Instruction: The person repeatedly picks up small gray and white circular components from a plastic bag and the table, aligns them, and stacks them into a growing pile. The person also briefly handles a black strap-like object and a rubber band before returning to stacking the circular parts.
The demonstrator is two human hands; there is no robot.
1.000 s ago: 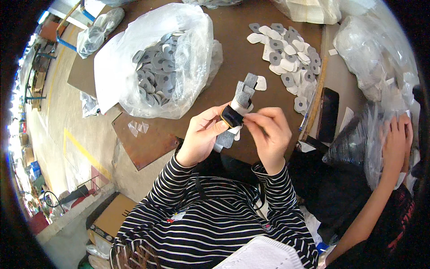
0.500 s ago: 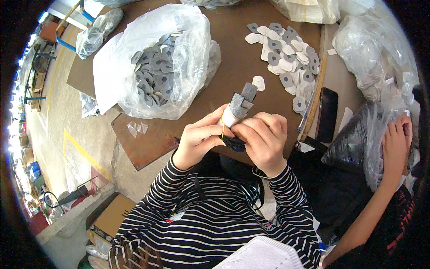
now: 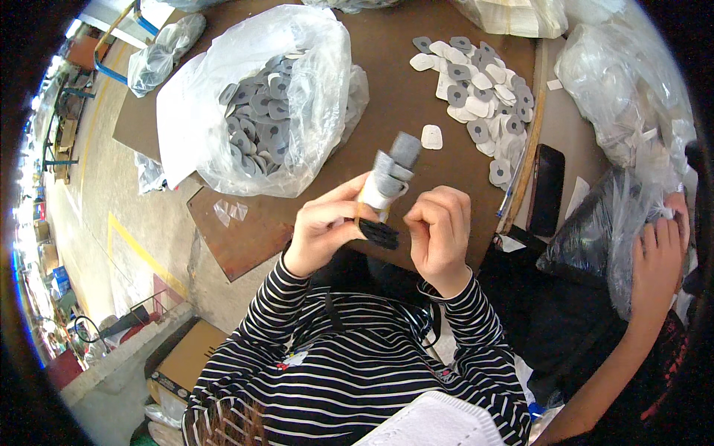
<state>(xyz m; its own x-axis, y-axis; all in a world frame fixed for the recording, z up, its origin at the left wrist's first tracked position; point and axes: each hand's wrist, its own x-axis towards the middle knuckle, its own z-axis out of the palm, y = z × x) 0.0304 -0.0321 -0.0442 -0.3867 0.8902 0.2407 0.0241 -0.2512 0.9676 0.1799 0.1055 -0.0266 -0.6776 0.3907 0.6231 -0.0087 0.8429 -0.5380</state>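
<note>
In my left hand (image 3: 321,232) is a small bundle of grey and black strips (image 3: 384,182), gripped between thumb and fingers. Its grey pieces stick out at the far end, a white part lies in the middle, and black ends face me. A thin yellowish band (image 3: 360,213) shows round it by my fingers. My right hand (image 3: 442,236) hovers just right of the bundle, apart from it, with fingers curled in and nothing visible in them. A single white rounded piece (image 3: 431,137) lies on the brown table (image 3: 387,82) beyond the bundle.
A clear plastic bag (image 3: 320,111) full of grey pieces with holes stands at left. A heap of grey and white pieces (image 3: 476,93) spreads at far right. A black phone (image 3: 545,189) lies beside the table edge. Another person's hand (image 3: 658,256) touches plastic bags at right.
My right hand has come off the bundle and moved slightly right, its fingers curling in. My left hand has shifted a little left with the bundle, which has turned slightly.
</note>
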